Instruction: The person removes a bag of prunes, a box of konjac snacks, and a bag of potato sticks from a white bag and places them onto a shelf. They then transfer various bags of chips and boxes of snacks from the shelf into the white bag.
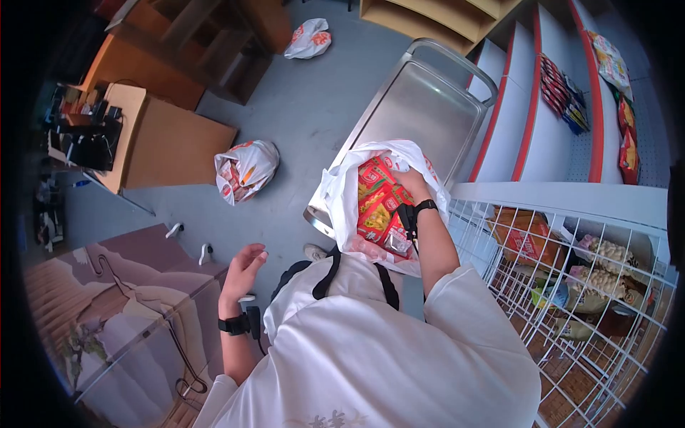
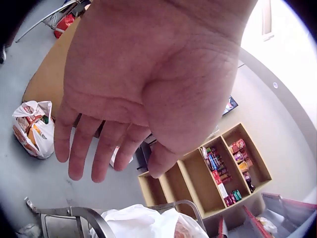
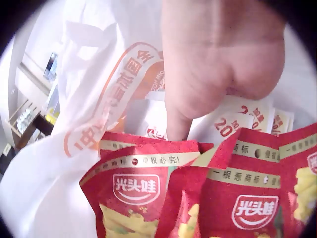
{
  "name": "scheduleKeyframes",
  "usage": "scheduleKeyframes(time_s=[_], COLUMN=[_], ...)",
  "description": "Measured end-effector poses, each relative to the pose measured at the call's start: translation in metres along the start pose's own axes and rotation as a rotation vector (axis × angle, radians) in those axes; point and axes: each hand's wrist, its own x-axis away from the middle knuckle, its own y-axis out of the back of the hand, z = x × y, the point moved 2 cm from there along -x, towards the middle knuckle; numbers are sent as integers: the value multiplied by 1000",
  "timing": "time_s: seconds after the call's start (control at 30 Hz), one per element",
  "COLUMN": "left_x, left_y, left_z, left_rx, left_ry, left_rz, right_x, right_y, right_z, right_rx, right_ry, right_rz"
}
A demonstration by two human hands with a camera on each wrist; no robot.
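A white plastic bag full of red snack packets stands at the near end of the metal cart. My right hand reaches into its far side; in the right wrist view the hand is down behind the red packets, beside white packets with red print. The fingertips are hidden there, so a grip cannot be made out. My left hand hangs in the air left of the bag, holding nothing; the left wrist view shows its palm with the fingers loosely extended.
The metal cart stands against shelves with hanging packets. A white wire basket holding snacks is at right. Two more bags lie on the floor, near a wooden desk. A patterned covered box is at lower left.
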Motion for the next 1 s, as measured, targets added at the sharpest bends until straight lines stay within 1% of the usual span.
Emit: scheduleKeyframes(time_s=[0.07, 0.1, 0.13, 0.2, 0.23, 0.27, 0.3, 0.33, 0.4, 0.53, 0.63, 0.67, 0.7, 0.73, 0.8, 0.83, 0.87, 0.9, 0.93, 1.0], left_x=[-4, -7, -10, -17, -20, -22, -23, -25, -28, -20, -6, 3, 16, 29, 52, 61, 72, 80, 83, 89], left_y=[-1, -1, 0, 0, 1, 1, 1, 1, 1, -3, -9, -11, -13, -16, -21, -24, -28, -30, -32, -47], left_z=[-2, -3, -3, -7, -11, -13, -14, -15, -20, -45, -69, -80, -93, -104, -120, -125, -130, -131, -127, -113], left_rx=[-42, -45, -55, -67, -86, -103, -104, -127, -158, -276, -349, -349, -325, -298, -237, -238, -263, -289, -291, -193], left_ry=[6, -3, -22, -57, -75, -93, -108, -135, -183, -266, -428, -439, -581, -721, -990, -993, -1055, -1115, -1116, -829], left_rz=[42, 51, 69, 100, 115, 129, 140, 162, 201, 318, 466, 484, 483, 480, 418, 433, 488, 545, 565, 1171], right_x=[11, 11, 17, 37, 62, 84, 111, 138, 186, 274, 344, 363, 380, 396, 422, 433, 441, 450, 461, 483], right_y=[0, -1, -1, -8, -8, -13, -12, -8, -6, 15, 40, 44, 43, 39, 28, 23, 17, 9, 1, -11], right_z=[3, 4, 2, 3, 12, 13, 25, 32, 45, 65, 82, 84, 83, 82, 78, 76, 73, 71, 69, 70], right_rx=[188, 157, 153, 319, 287, 214, 254, 345, 433, 400, 337, 236, 134, 135, -180, -169, -175, -109, -41, -100], right_ry=[341, 303, 299, 321, 298, 305, 455, 694, 807, 767, 749, 703, 655, 645, 695, 783, 772, 865, 956, 929], right_rz=[-169, -34, -48, -72, -82, -167, -259, -377, -498, -611, -610, -471, -331, -344, -129, -64, -77, 0, 76, 73])
